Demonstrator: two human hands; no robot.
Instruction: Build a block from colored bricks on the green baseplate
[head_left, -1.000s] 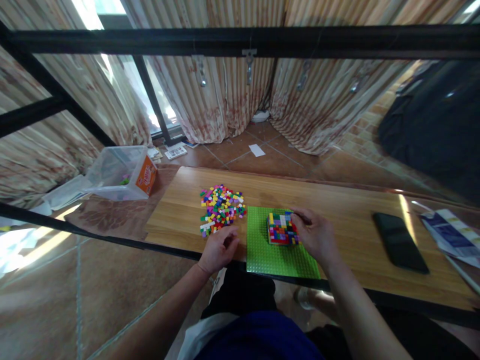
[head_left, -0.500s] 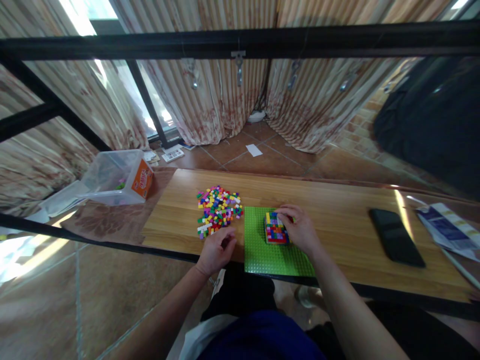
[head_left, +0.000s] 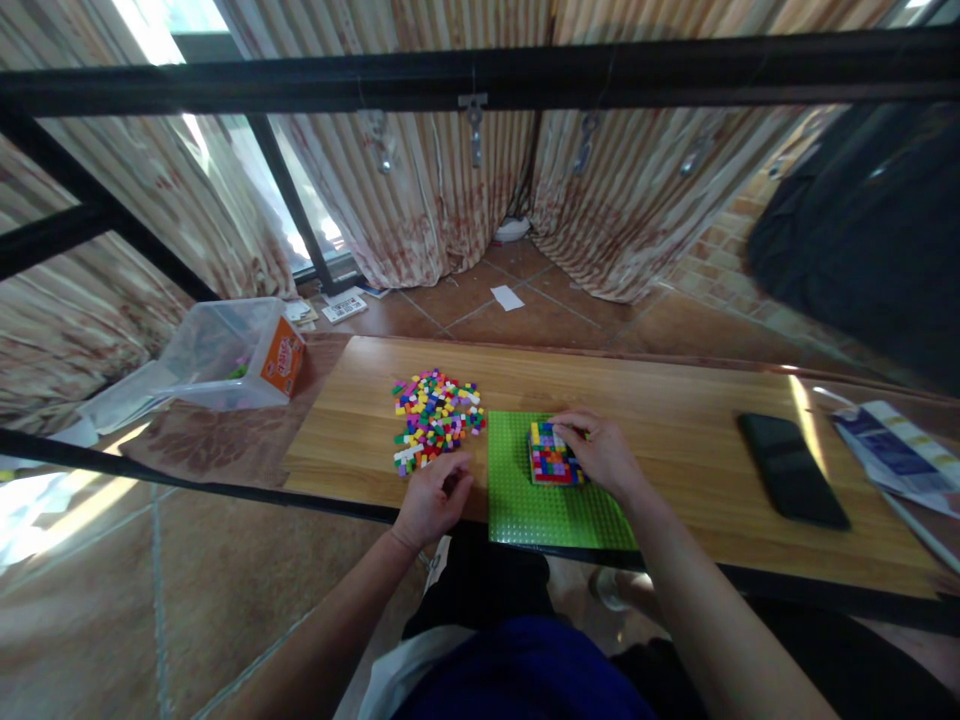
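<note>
My right hand (head_left: 602, 458) has its thumb and fingers pinched together over the top of a low block of multicoloured building bricks (head_left: 551, 462). A small pale brick (head_left: 557, 430) shows at those fingertips, partly covered. Under the block lies a green studded baseplate (head_left: 517, 515); the hand hides part of its right side. At the near edge of a loose pile of small coloured bricks (head_left: 437, 412), my left hand (head_left: 439, 492) rests with its fingers curled in. Whatever it may hold is hidden.
The wooden table (head_left: 675, 420) carries a black phone (head_left: 791, 470) on the right, with a packet (head_left: 904, 445) beyond. To the left stands a clear plastic box (head_left: 225, 350) with an orange label. A black bar (head_left: 480, 80) crosses above, before curtains.
My right hand has shifted very slightly and stays at the brick block. The left hand keeps its place by the pile. The whole view has tilted a touch.
</note>
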